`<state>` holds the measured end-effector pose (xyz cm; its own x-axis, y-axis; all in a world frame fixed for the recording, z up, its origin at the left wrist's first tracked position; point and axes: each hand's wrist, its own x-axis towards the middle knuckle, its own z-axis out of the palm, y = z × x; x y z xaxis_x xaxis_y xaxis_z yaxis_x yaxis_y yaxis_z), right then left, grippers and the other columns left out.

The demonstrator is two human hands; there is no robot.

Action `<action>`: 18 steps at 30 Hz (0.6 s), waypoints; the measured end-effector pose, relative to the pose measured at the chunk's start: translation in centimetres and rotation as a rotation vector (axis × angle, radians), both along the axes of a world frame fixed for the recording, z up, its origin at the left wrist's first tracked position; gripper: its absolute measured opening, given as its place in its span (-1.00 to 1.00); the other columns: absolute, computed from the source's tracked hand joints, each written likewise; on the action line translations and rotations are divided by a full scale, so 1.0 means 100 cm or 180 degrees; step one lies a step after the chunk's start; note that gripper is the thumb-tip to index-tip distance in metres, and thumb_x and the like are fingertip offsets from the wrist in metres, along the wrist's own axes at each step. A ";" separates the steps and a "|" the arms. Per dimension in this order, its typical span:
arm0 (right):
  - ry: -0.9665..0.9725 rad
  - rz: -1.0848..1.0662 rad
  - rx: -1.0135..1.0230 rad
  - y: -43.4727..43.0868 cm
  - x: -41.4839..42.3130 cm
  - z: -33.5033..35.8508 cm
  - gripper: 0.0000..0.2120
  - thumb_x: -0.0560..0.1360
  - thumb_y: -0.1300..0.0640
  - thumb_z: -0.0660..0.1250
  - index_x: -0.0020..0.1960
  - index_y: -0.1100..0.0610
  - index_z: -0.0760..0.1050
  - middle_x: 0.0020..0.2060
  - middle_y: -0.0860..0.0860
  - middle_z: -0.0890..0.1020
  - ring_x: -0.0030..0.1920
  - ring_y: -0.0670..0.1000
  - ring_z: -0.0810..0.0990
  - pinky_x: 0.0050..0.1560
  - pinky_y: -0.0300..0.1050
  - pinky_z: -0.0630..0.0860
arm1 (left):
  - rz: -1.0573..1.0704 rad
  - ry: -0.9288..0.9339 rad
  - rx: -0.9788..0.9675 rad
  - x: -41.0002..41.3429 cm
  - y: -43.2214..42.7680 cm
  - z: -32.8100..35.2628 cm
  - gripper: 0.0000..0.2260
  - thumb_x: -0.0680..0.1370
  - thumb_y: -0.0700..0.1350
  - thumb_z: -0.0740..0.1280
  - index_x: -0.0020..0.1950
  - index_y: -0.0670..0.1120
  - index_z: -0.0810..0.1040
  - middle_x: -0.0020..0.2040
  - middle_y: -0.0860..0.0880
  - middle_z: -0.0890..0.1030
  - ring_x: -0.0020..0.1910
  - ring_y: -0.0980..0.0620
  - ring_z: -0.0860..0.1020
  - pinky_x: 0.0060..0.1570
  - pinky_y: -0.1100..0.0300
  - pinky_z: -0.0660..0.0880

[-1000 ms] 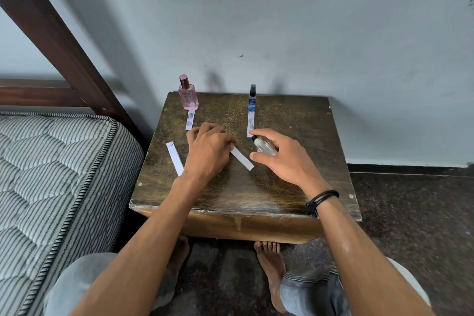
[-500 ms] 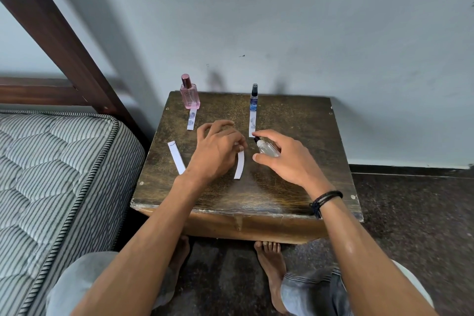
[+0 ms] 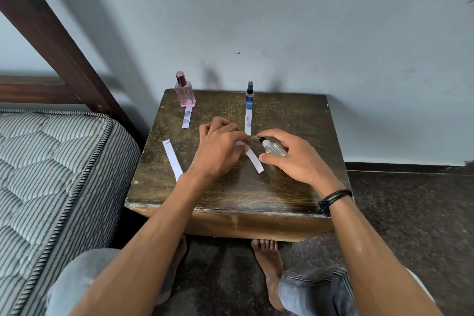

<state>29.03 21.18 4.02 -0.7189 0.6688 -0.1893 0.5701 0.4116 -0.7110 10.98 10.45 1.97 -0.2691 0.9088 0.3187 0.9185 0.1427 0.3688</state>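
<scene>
The left grip (image 3: 218, 149) pinches one end of a white paper strip (image 3: 254, 160) over the middle of the wooden bench (image 3: 256, 192). Just beside it, the right grip (image 3: 295, 158) is curled round a small clear spray bottle (image 3: 274, 148), tilted, with its black cap toward the strip's held end. A pink perfume bottle (image 3: 185, 93) and a slim blue spray bottle (image 3: 249, 99) stand at the bench's back edge.

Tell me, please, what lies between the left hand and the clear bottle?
Head view: a white paper strip, pinched by the left hand, beside the clear bottle.
</scene>
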 end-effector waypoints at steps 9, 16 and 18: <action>0.0232 -0.0364 -0.0501 0.008 0.010 0.001 -0.62 0.50 -0.08 0.46 0.25 -0.36 0.47 0.16 -0.11 0.57 -0.11 -0.01 0.69 -0.27 -0.23 0.51 | -0.0099 -0.0637 0.0046 0.010 0.006 0.005 -0.93 0.49 -0.05 0.51 -0.08 -0.01 0.72 -0.12 0.07 0.64 -0.09 0.02 0.53 -0.09 0.03 0.53; 0.0379 -0.0322 -0.0602 0.009 0.010 -0.001 -0.63 0.51 -0.10 0.45 0.24 -0.37 0.45 0.29 -0.14 0.51 0.23 -0.04 0.50 0.24 0.09 0.50 | 0.0038 -0.1182 -0.0356 0.013 0.008 0.010 -0.85 0.59 -0.22 0.40 0.11 -0.13 0.72 -0.01 -0.05 0.72 -0.03 -0.02 0.65 0.08 0.20 0.52; 0.0321 -0.0295 -0.0495 0.009 0.009 -0.002 -0.64 0.51 -0.13 0.44 0.24 -0.37 0.43 0.24 -0.13 0.55 0.09 -0.05 0.54 0.15 0.09 0.55 | 0.0234 -0.1431 -0.0463 0.011 0.008 0.010 -0.82 0.61 -0.23 0.36 0.13 -0.08 0.72 -0.08 -0.05 0.72 -0.10 0.04 0.68 0.08 0.11 0.60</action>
